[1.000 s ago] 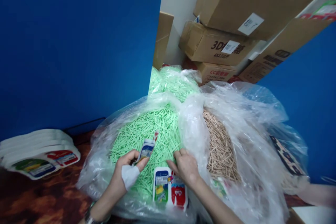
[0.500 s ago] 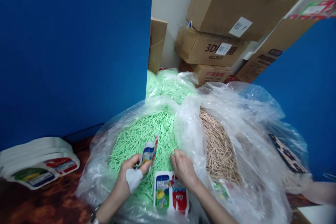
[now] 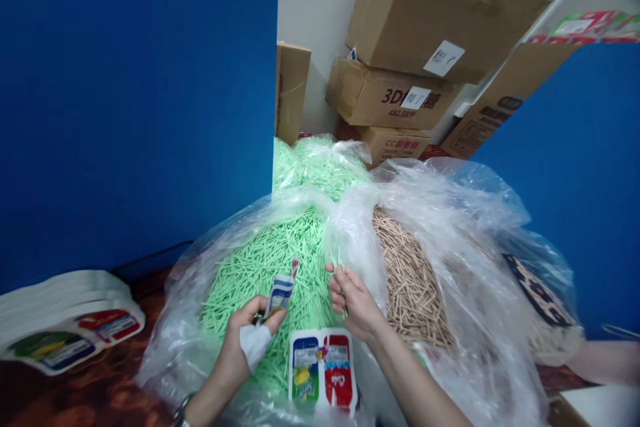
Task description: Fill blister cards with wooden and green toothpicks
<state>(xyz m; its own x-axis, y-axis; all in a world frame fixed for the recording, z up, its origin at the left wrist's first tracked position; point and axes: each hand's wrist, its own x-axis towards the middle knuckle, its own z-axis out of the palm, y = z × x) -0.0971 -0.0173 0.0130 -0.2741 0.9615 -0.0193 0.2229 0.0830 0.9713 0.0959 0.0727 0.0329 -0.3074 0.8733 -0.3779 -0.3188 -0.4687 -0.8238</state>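
My left hand (image 3: 245,337), a white patch at the base of its thumb, is closed around a small printed pouch (image 3: 280,293). The pouch is upright, blue and white with a red edge, above a heap of thin green sticks (image 3: 250,267) in a clear plastic bag (image 3: 175,327). To its right, my right hand (image 3: 355,300) pinches a few green sticks (image 3: 335,256) whose tips poke up past the fingers. Below and between both hands, a flat double pouch (image 3: 323,373) with Cola and lemon prints lies on the green sticks.
Right of the green heap, another clear bag (image 3: 480,280) holds brown sticks (image 3: 410,273). Stacked printed pouches (image 3: 75,333) lie on the floor at left. Cardboard boxes (image 3: 440,20) are piled behind. Blue panels (image 3: 135,100) stand on both sides.
My right hand has risen from the green heap and turned, with green sticks now showing at its fingertips. My left hand still holds the pouch. The camera view has shifted slightly.
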